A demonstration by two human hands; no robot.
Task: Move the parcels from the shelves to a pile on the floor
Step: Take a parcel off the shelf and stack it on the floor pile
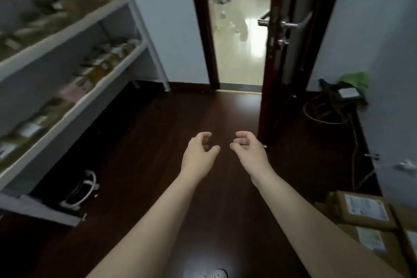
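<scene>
Looks like a gap btwn loads. Shelves point(67, 36) at 9–10 o'clock, blurred, holding parcels point(106, 61) along at least three boards: brown, pink, some w/ white labels. Can't tell exact count. Dark sandals point(79, 192) under bottom board at 8 o'clock. Left hand point(199, 153) and right hand point(250, 153) out front at centre, near each other but apart. Both empty, fingers loosely curled, above dark floor point(146, 131). Open door point(282, 52) at 12–1 o'clock. Cables point(327, 110) at 2–3. Pile point(365, 212) of labelled cardboard boxes on floor at 4 o'clock. Next, prob.: turn to 9 o'clock, grip one parcel from both sides, carry across to 4 o'clock.
</scene>
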